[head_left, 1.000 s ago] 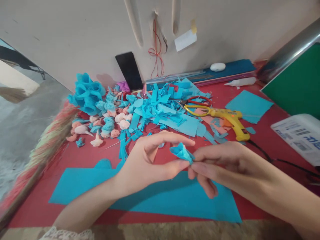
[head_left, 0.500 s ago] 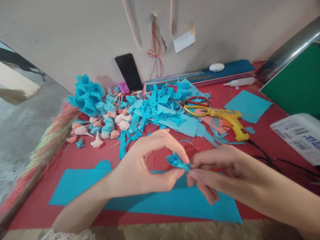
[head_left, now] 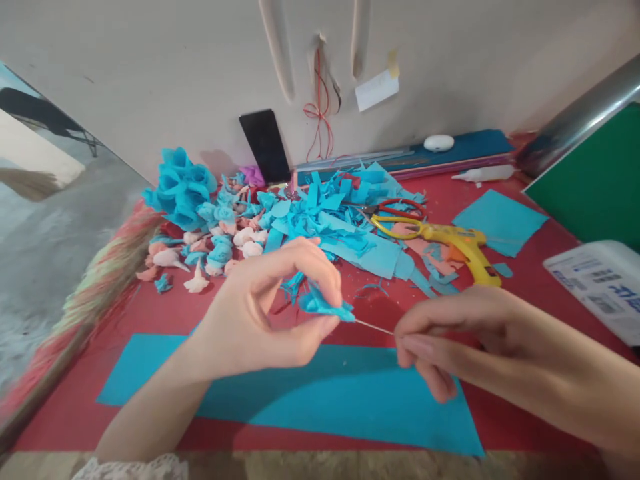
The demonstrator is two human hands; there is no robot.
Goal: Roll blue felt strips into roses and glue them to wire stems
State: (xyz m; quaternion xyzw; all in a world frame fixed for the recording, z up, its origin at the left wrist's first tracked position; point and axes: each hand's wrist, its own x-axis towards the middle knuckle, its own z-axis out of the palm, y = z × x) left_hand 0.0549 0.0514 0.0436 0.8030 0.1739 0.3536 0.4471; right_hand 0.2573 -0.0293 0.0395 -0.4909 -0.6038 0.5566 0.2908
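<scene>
My left hand point(head_left: 270, 313) pinches a small rolled blue paper flower point(head_left: 323, 305) between thumb and fingers, above the red table point(head_left: 150, 313). A thin wire or needle point(head_left: 374, 326) sticks out of the flower to the right. My right hand point(head_left: 450, 337) pinches the far end of that wire, a short way from the flower. Both hands hover over a large blue paper sheet point(head_left: 310, 400) lying flat near the front edge.
Behind the hands lie a heap of blue paper scraps point(head_left: 330, 220), small blue and pink paper flowers point(head_left: 215, 233), red scissors point(head_left: 397, 208) and a yellow glue gun point(head_left: 457, 243). A black phone point(head_left: 265, 145) leans on the wall. A white packet point(head_left: 600, 283) sits at the right.
My hands have drawn apart: the right hand has pulled away to the right, baring a thin wire from the flower, which my left hand has carried slightly left and up.
</scene>
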